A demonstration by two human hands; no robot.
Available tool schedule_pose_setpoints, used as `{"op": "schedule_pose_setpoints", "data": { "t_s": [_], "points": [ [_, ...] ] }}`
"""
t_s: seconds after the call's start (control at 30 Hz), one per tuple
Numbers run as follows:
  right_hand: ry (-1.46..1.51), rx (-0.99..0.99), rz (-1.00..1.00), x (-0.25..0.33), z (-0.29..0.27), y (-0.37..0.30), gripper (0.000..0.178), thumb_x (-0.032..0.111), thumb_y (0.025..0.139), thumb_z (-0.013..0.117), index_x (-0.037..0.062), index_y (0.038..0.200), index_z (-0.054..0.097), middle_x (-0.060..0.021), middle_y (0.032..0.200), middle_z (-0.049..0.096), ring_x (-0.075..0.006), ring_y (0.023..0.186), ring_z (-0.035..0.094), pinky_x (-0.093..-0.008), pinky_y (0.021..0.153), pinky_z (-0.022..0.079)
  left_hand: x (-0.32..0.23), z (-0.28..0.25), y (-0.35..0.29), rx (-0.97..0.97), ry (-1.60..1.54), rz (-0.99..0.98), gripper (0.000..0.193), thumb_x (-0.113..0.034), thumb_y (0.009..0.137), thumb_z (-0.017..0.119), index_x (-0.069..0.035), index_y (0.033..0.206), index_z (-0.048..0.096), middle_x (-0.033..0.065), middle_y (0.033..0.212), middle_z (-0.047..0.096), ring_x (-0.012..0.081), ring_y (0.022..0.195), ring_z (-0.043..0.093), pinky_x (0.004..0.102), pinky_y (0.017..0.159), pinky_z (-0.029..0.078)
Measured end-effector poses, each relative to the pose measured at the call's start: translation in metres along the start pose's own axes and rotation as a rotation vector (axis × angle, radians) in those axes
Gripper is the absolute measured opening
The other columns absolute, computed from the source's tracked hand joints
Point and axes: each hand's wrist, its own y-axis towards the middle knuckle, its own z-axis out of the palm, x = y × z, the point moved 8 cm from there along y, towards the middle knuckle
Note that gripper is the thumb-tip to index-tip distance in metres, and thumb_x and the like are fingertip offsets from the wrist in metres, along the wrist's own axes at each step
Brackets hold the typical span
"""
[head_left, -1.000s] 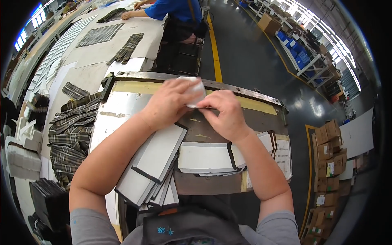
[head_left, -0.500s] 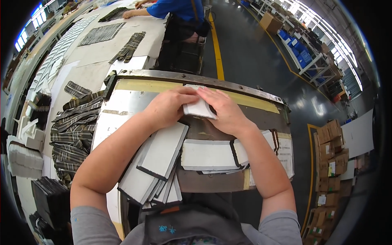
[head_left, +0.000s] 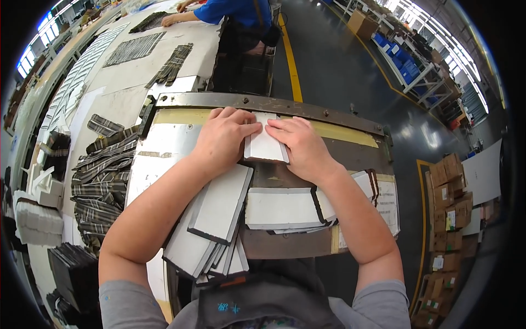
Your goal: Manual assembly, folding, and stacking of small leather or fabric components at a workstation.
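A white rectangular panel with dark edges [head_left: 266, 143] lies flat against the metal bar at the bench's far side. My left hand [head_left: 223, 137] grips its left edge, thumb on the white face and fingers curled near the bar. On the opposite edge is my right hand [head_left: 300, 143], its fingers bent over the face and its palm beside the panel. A fanned stack of similar panels [head_left: 222, 203] rests below my left wrist. More panels [head_left: 282, 207] lie in a row toward my right forearm, which partly covers them.
The metal bar [head_left: 285, 107] borders the bench's far edge. Crumpled plaid fabric pieces [head_left: 101, 186] are heaped at the left. Across the long table, a person in a blue top [head_left: 230, 12] handles fabric. Cardboard boxes [head_left: 450, 214] stand at the right, beyond the bench.
The panel, curved and tilted between my hands before, now lies flatter against the bar. My left hand's fingers have shifted left toward the bar, and more of the white face shows.
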Motion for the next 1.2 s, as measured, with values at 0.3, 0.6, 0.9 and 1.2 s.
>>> {"op": "schedule_pose_setpoints", "data": {
  "t_s": [0.3, 0.6, 0.9, 1.2],
  "points": [
    [0.059, -0.029, -0.009, -0.001, 0.001, 0.0, 0.038, 0.0, 0.082, 0.066, 0.0051, 0.12, 0.07, -0.0137, 0.126, 0.067, -0.0296, 0.121, 0.06, -0.0479, 0.115, 0.038, 0.002, 0.001, -0.003, 0.029, 0.014, -0.005, 0.041, 0.0, 0.073, 0.071, -0.018, 0.11, 0.078, 0.0034, 0.116, 0.064, 0.0256, 0.115, 0.057, 0.0395, 0.103, 0.041],
    [-0.006, -0.002, 0.077, -0.003, 0.0, 0.001, 0.044, 0.016, 0.083, 0.072, 0.0087, 0.126, 0.062, -0.0137, 0.133, 0.064, -0.032, 0.127, 0.056, -0.0495, 0.118, 0.032, 0.013, 0.005, 0.002, 0.108, -0.114, -0.083, 0.03, -0.006, 0.08, 0.074, -0.02, 0.106, 0.08, 0.0052, 0.13, 0.067, 0.0259, 0.123, 0.055, 0.0427, 0.109, 0.038],
    [0.125, 0.227, 0.242, -0.009, -0.022, 0.0, 0.052, 0.007, 0.078, 0.072, 0.0021, 0.129, 0.063, -0.0182, 0.13, 0.065, -0.0362, 0.123, 0.059, -0.0438, 0.111, 0.043, 0.013, -0.022, 0.01, -0.042, -0.306, 0.111, 0.037, 0.003, 0.079, 0.067, -0.019, 0.106, 0.08, 0.0033, 0.116, 0.073, 0.0263, 0.108, 0.068, 0.0409, 0.096, 0.049],
    [0.157, 0.204, 0.307, -0.012, -0.121, -0.057, 0.062, 0.004, 0.066, 0.072, -0.005, 0.127, 0.064, -0.0212, 0.132, 0.065, -0.0329, 0.121, 0.063, -0.0376, 0.108, 0.044, -0.031, -0.051, -0.064, 0.493, -0.076, 0.283, 0.023, -0.003, 0.082, 0.066, -0.014, 0.099, 0.078, 0.0039, 0.114, 0.074, 0.0244, 0.113, 0.064, 0.0419, 0.102, 0.045]
  ]
}}
